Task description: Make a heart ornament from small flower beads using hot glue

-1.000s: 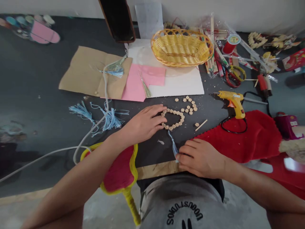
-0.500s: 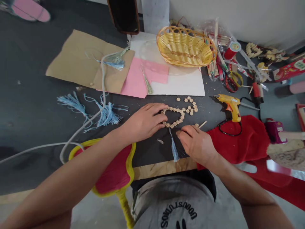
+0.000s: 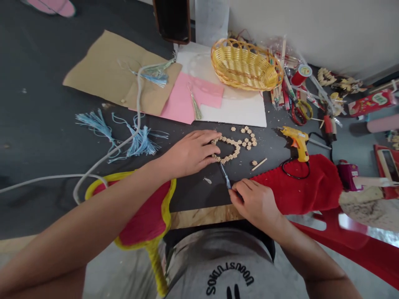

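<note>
A ring of small flower-shaped wooden beads (image 3: 232,158) lies on the dark table. My left hand (image 3: 199,151) has its thumb and fingers closed on the ring's left side. From the bottom of the ring hangs a blue tassel (image 3: 225,175). My right hand (image 3: 254,197) pinches the tassel's lower part, so its fringe is hidden by the fingers. More flower beads (image 3: 249,137) curve away from the ring's right side. A single bead (image 3: 254,163) and a short wooden stick (image 3: 259,164) lie above my right hand.
A yellow glue gun (image 3: 296,141) rests near red cloth (image 3: 299,189) on the right. At the back stands a wicker basket (image 3: 246,66) beside scissors (image 3: 301,112). Blue tassels (image 3: 140,139) and a white cable (image 3: 102,155) lie left, above a red-and-yellow fan-like piece (image 3: 143,220).
My right hand has moved down and taken hold of the blue tassel's lower part. The bead and stick beside it are now uncovered. My left hand stays at the ring.
</note>
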Demonstrator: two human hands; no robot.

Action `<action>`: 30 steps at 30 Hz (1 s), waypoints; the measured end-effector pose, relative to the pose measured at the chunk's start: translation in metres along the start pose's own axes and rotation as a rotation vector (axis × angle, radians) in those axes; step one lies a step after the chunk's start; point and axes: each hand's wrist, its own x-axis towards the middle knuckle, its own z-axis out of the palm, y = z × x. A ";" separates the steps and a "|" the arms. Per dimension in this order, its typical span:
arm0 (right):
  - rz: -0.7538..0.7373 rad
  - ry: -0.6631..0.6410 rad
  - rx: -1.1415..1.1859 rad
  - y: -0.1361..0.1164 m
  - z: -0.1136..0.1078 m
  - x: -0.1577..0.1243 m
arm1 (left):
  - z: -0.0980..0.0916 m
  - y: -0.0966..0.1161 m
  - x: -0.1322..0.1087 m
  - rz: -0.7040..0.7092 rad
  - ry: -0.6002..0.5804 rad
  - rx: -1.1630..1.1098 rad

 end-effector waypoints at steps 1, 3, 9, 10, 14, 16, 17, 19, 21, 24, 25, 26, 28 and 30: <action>0.003 0.013 -0.005 0.001 0.000 -0.001 | 0.000 0.000 0.000 0.006 0.005 0.003; 0.005 0.034 -0.016 0.003 0.000 -0.001 | -0.001 0.001 0.001 0.008 0.012 0.000; 0.010 0.041 -0.013 0.003 0.002 -0.002 | -0.001 0.001 0.001 -0.003 0.002 -0.011; 0.006 0.031 -0.006 0.003 0.001 -0.002 | -0.001 0.001 0.001 -0.005 -0.002 -0.010; -0.007 -0.008 0.068 0.011 -0.009 0.003 | -0.004 0.002 0.001 0.003 -0.016 -0.038; 0.003 0.035 0.093 0.015 -0.014 0.012 | -0.007 0.003 0.002 0.007 -0.021 -0.061; 0.001 0.067 0.094 0.018 -0.015 0.019 | -0.008 0.004 0.002 0.004 -0.025 -0.071; -0.035 0.100 0.083 0.022 -0.014 0.033 | -0.010 0.005 0.003 -0.006 -0.037 -0.088; -0.087 0.095 0.039 0.025 -0.008 0.047 | -0.010 0.006 0.004 -0.014 -0.046 -0.098; -0.134 0.106 -0.050 0.030 0.003 0.060 | -0.009 0.006 0.005 -0.017 -0.042 -0.101; -0.145 0.117 -0.066 0.032 0.005 0.062 | -0.008 0.006 0.005 -0.017 -0.037 -0.104; -0.155 0.127 -0.072 0.033 0.007 0.063 | -0.007 0.006 0.005 -0.018 -0.032 -0.107; -0.166 0.137 -0.060 0.036 0.009 0.063 | -0.006 0.006 0.005 -0.024 -0.020 -0.114; -0.170 0.133 -0.034 0.038 0.010 0.062 | -0.005 0.006 0.006 -0.029 -0.005 -0.116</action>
